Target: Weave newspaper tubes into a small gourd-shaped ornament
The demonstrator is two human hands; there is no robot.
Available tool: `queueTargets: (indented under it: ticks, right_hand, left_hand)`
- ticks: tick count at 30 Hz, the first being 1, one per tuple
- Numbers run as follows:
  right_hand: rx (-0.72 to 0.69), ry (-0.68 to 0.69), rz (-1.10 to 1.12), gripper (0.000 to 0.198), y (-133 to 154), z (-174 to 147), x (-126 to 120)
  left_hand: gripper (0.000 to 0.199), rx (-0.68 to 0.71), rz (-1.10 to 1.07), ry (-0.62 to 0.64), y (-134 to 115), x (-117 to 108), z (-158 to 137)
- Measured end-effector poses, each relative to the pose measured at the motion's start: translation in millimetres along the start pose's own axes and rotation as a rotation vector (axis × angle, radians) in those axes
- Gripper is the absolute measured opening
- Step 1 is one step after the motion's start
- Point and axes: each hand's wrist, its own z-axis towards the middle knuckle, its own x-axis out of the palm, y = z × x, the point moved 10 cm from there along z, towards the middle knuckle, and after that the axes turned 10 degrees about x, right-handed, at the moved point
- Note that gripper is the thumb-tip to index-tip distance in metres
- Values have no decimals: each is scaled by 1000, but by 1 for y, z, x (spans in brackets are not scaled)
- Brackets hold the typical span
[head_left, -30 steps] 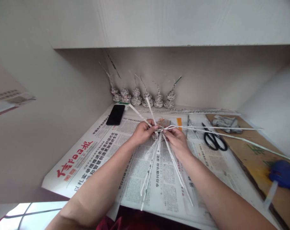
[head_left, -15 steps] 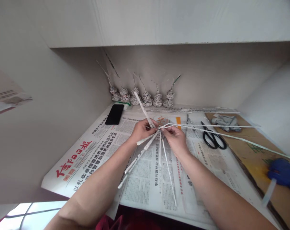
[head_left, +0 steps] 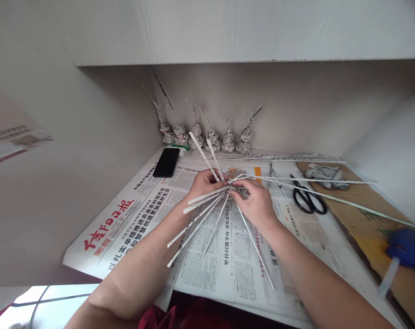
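Note:
Between my two hands is a small woven piece point(head_left: 232, 188) made of rolled newspaper strips. Several paper strips point(head_left: 207, 199) fan out from it to the left and toward me, and two more point up and away. My left hand point(head_left: 206, 183) pinches the piece at its left side, thumb and fingers closed. From the right, my right hand point(head_left: 253, 197) grips it, the thumb below and the index finger above. Two long paper strips point(head_left: 317, 180) run from the piece past my right hand to the far right. The underside of the weave is hidden.
Along the back wall stand several woven paper gourds point(head_left: 228, 142). A black phone point(head_left: 166, 162) lies on the newspaper point(head_left: 125, 224). To the right are black scissors point(head_left: 309, 201), loose paper strips point(head_left: 279, 158), a cardboard sheet point(head_left: 358, 214), a grey cloth point(head_left: 327, 176) and a blue glue gun point(head_left: 406, 246).
The strips around the woven piece have turned and spread. A second strip now points away from me, and my right hand has shifted slightly over the piece. The view has moved a little.

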Motion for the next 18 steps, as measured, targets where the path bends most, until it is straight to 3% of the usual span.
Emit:
queueTargets:
  ticks: [5, 11, 18]
  right_hand:
    - [-122, 34, -74, 15, 20, -6, 6]
    - [-133, 11, -115, 12, 20, -7, 6]
    - [152, -51, 81, 7, -11, -2, 0]
  left_hand:
    - [23, 0, 16, 14, -3, 0, 0]
    - [18, -23, -18, 29, -4, 3, -4]
    - [24, -37, -1, 23, -2, 4, -5]
